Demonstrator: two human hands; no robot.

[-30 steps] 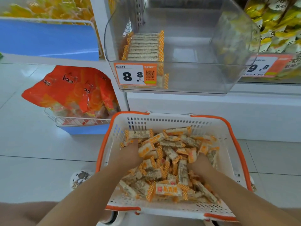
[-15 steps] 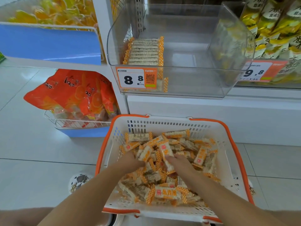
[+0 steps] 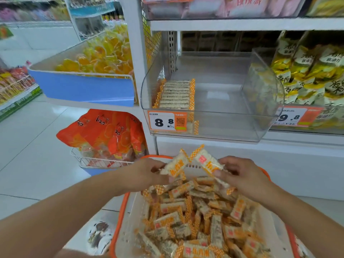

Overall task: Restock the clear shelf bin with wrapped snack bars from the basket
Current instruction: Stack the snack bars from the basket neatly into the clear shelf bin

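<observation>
Two handfuls of bars are up over the basket (image 3: 119, 218): the left hand (image 3: 147, 172) pinches a bar (image 3: 175, 165) at its lower end, the right hand (image 3: 240, 174) is curled round another bar (image 3: 206, 162) with what looks like more tucked beneath (the blur hides how many). Their upper ends tilt together into a peak. The bin (image 3: 214, 125) sits at 12 o'clock from the hands, one shelf up, with a single flat row (image 3: 176, 94) stacked against its left wall and the rest of its floor bare.

To do this step well, I would square the bars into one aligned stack before lifting, long sides parallel to the existing row, then carry them over the bin's front lip and set them just beside the row at its 3 o'clock side. Loose wrappers will likely slide, so a firm pinch across the ends helps.

Orange bags (image 3: 104, 135) lie in a wire rack at 10 o'clock, clear of the path. Only the bin's raised front wall, carrying the price tag (image 3: 167, 121), stands in the way.
</observation>
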